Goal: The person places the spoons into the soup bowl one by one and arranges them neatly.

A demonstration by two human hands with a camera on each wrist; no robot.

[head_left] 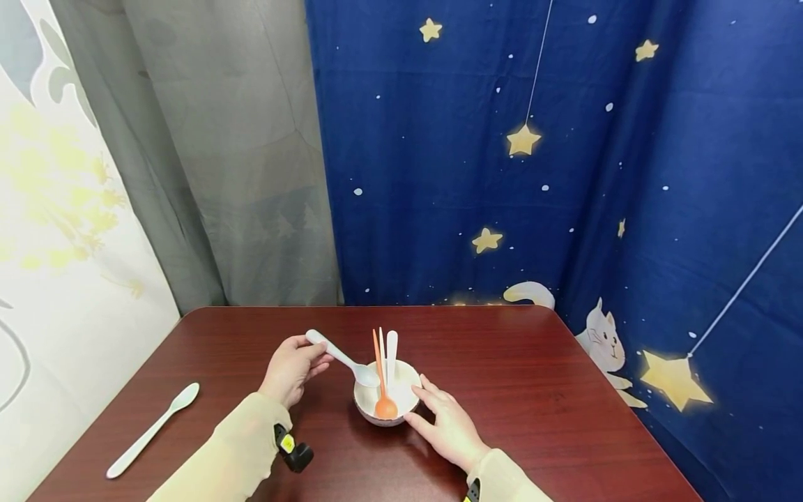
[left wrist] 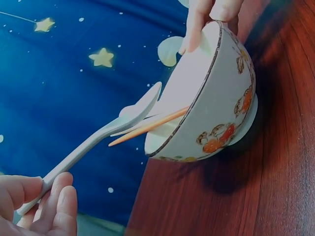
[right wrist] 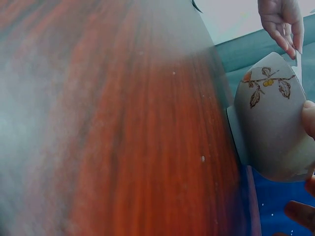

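Observation:
My left hand (head_left: 296, 369) pinches the handle end of a white spoon (head_left: 339, 354), whose bowl end is over the left rim of a white bowl (head_left: 409, 380). In the left wrist view the same spoon (left wrist: 93, 140) slants up to the bowl (left wrist: 216, 103), which has painted flowers outside. My right hand (head_left: 450, 424) holds the bowl's right rim between thumb and fingers. Inside the bowl lean an orange spoon (head_left: 386, 407) and white utensils (head_left: 392, 348). The right wrist view shows the bowl's outer side (right wrist: 273, 123) with my right thumb at its rim.
Another white spoon (head_left: 147, 438) lies at the left of the dark red wooden table (head_left: 502, 362). Behind the table hang a grey curtain (head_left: 251, 139) and a blue one with stars (head_left: 439, 153). A black wrist device (head_left: 293, 450) is on my left sleeve.

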